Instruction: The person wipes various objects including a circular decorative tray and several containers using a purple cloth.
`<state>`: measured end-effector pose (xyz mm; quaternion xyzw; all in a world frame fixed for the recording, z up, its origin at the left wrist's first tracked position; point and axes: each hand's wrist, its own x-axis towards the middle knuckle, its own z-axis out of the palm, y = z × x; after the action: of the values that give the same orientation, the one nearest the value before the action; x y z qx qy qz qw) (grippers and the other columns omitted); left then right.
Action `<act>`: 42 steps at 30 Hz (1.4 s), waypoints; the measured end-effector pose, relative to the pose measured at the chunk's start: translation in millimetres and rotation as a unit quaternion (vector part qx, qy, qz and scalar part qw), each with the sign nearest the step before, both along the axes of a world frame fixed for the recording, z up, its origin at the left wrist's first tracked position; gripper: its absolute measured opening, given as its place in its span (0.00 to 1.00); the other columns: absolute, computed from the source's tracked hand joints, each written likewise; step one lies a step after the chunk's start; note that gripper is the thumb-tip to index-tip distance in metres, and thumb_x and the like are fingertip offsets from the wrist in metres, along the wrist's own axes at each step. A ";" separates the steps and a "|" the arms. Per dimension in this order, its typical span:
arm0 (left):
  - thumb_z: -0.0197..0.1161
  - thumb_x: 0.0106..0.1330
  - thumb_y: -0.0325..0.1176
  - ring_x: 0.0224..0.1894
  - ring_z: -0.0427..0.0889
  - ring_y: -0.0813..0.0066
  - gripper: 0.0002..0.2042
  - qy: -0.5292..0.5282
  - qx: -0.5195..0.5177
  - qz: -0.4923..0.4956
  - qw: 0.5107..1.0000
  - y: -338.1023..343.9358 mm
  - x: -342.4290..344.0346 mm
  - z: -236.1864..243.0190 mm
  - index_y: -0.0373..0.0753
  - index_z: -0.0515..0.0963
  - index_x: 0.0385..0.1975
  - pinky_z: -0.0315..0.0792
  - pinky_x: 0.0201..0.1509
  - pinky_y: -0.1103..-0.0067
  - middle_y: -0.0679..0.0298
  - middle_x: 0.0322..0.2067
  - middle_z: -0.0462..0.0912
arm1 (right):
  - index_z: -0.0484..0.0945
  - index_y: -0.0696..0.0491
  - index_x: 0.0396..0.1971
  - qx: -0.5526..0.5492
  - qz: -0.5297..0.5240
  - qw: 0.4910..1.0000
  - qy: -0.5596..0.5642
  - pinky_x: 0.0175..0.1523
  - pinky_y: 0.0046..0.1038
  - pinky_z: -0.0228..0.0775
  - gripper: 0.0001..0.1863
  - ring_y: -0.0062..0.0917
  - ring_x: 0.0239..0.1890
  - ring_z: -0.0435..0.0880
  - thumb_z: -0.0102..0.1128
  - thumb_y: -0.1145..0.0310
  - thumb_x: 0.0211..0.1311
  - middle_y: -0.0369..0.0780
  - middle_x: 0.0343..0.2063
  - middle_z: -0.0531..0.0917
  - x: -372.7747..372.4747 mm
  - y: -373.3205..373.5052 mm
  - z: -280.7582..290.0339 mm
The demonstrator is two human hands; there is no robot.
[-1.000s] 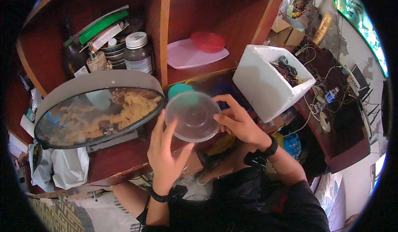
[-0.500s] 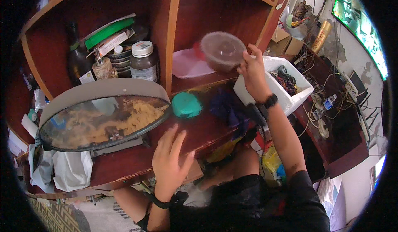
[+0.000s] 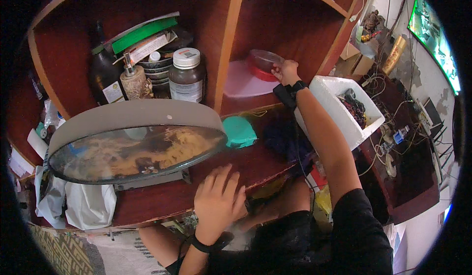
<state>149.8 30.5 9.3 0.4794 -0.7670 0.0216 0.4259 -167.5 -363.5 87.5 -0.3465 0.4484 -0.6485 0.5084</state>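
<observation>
In the right shelf compartment, my right hand (image 3: 286,72) has its fingers closed on the rim of a round translucent plastic bowl (image 3: 265,57). That bowl sits in or on a red round container (image 3: 262,73), which rests on a pink sheet or tray (image 3: 240,81); whether it is inside or on top I cannot tell. My left hand (image 3: 220,199) is empty above the front edge of the dark red desk (image 3: 216,174), fingers stretched out. Beyond it lies a round teal case (image 3: 240,131).
A large oval mirror (image 3: 137,149) leans on the left. Behind it stand a lidded jar (image 3: 187,76), a pump bottle (image 3: 133,81) and a dark bottle (image 3: 105,78). Right of my arm is a white foam box (image 3: 364,132) holding cords. A dark blue cloth (image 3: 285,140) lies nearby.
My right hand has carried the translucent bowl down and back into the compartment, onto the red container. The left hand stays open over the desk edge. The view has shifted slightly.
</observation>
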 end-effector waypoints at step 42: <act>0.70 0.54 0.40 0.51 0.83 0.62 0.14 -0.064 0.050 0.037 0.996 -0.7 -5.4 4.5 0.44 0.85 0.39 0.75 0.43 0.70 0.67 0.50 0.86 | 0.88 0.47 0.45 -0.195 0.141 0.562 0.791 0.52 0.44 0.81 0.15 0.45 0.48 0.88 0.60 0.58 0.65 0.48 0.44 0.88 173.6 -16.0 -3.1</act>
<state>144.4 29.8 13.8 0.5260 -0.7746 0.0297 0.3499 6.1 -379.4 84.3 -0.8702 0.4789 -0.1064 -0.0456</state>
